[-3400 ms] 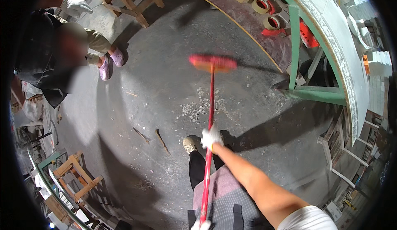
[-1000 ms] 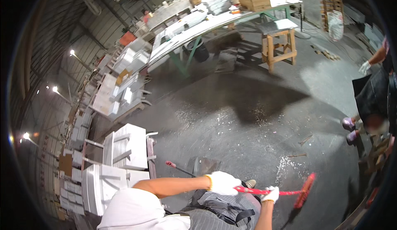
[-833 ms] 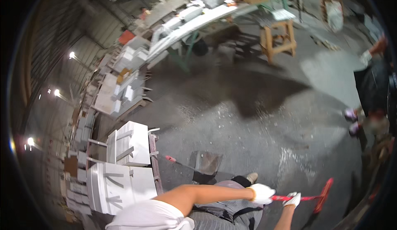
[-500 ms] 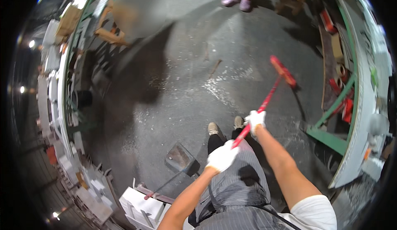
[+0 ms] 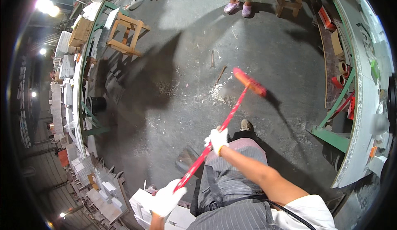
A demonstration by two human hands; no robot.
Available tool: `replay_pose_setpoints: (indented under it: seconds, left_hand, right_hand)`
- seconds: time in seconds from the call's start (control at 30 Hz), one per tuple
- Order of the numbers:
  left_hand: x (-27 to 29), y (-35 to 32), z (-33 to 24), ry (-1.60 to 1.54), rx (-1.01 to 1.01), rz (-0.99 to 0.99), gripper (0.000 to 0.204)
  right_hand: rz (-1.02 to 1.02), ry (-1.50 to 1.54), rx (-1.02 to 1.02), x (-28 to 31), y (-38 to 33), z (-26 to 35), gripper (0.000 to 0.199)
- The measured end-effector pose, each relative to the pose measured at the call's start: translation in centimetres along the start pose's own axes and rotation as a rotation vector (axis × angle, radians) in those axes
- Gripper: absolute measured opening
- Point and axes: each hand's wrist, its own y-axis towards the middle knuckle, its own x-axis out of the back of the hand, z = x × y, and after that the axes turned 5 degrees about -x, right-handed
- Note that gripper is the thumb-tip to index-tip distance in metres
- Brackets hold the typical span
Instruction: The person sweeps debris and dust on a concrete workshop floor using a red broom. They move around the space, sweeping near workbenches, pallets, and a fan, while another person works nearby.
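- Broom (image 5: 237, 105) is slanting across the scene from near left to mid-right; its head (image 5: 250, 82) is sitting just right of the white chips (image 5: 216, 91).
- Right hand (image 5: 218, 140), gloved, is gripping the red handle (image 5: 194, 166) partway along; left hand (image 5: 166, 200), also gloved, is clasping it close to its near end. Squeeze force: cannot tell.
- Whether the bristles are touching the floor (image 5: 289, 60): cannot tell.
- Handling (judged): handle is looking thin, straight and stiff; whole tool is probably weighing little, with the head likely pulling the far end down. Bristles are probably giving under pressure.
- Slip (judged): handle is seeming smooth, so dusty gloves might be sliding a little. Nothing is appearing fragile; the handle-head joint is likely being the weakest spot.
- Hold (judged): the spaced two-hand grip is suiting it, near hand steering, farther hand bearing the head's load.
- Dustpan (image 5: 185, 156) is lying near left, partly behind the handle; two sticks (image 5: 221, 75) are lying beyond the chips.
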Motion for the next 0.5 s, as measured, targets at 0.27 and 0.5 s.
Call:
replay_pose_setpoints:
  seconds: [0.27, 0.5]
  left_hand:
    - [-12.2, 19.3, -13.0, 0.12, -0.405, 0.046, 0.046]
    - [-9.8, 9.3, -3.4, 0.106, -0.084, 0.205, 0.054]
  right_hand:
    - [-0.275, -0.297, 0.343, 7.5, 8.0, 16.1, 0.079]
    - [-0.297, -0.421, 0.153, 5.4, 6.2, 4.0, 0.036]
